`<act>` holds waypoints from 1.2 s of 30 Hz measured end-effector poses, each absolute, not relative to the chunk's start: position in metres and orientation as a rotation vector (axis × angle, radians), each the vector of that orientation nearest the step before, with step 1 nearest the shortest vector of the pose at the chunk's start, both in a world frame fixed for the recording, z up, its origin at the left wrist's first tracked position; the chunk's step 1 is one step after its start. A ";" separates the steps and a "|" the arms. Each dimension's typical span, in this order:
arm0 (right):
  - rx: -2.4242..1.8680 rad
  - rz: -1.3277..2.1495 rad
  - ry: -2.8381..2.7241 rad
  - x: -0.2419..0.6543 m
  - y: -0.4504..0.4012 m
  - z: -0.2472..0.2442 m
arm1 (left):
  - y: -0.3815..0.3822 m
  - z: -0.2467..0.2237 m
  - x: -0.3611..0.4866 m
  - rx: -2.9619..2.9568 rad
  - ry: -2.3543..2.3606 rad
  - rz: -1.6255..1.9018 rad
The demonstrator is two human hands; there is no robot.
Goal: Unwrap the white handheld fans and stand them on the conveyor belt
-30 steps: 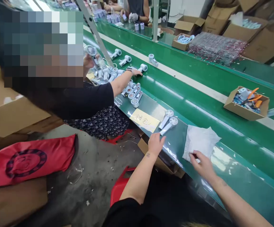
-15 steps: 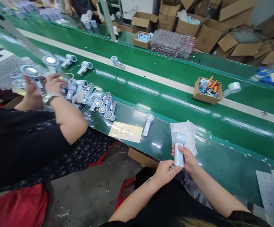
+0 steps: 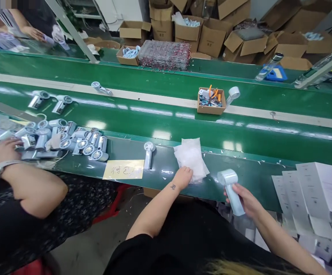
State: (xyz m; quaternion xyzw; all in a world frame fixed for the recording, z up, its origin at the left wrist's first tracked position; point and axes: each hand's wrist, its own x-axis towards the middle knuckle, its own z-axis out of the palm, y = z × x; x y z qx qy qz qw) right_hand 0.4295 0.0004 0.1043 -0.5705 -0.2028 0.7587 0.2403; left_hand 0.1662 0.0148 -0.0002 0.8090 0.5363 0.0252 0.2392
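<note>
My right hand [image 3: 248,199] is wrapped round the handle of a pale blue handheld fan [image 3: 232,191], held tilted above the table's front edge, its round head at upper left. My left hand [image 3: 184,177] lies on the lower edge of a small stack of white padded pouches [image 3: 193,156], with its fingers bent together on the top pouch. To the left of the pouches another handheld fan [image 3: 148,154] lies on the table, grille up. Beside that fan is a yellow paper sign [image 3: 123,169] with handwriting.
Many fans [image 3: 82,141] are heaped at left beside a co-worker's arm [image 3: 34,183]. A small carton of parts and orange-handled tools [image 3: 211,110] stands on the green belt [image 3: 143,122]. White boxes [image 3: 312,191] stand at right. Cardboard cartons [image 3: 214,36] fill the back.
My left hand has left the fan's base and moved onto the white pouches. My right hand has carried the fan to the right of them. The view has turned right.
</note>
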 end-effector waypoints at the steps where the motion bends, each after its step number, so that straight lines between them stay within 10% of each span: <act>1: -1.502 2.134 -0.573 0.431 -0.002 0.104 | 0.016 0.001 0.166 2.202 1.493 0.062; 19: -1.158 2.571 -0.926 0.411 0.029 0.120 | -0.011 0.097 0.213 0.505 1.447 1.064; 36: -1.374 2.737 -0.949 0.373 -0.005 0.127 | -0.136 0.132 0.269 1.488 2.148 0.981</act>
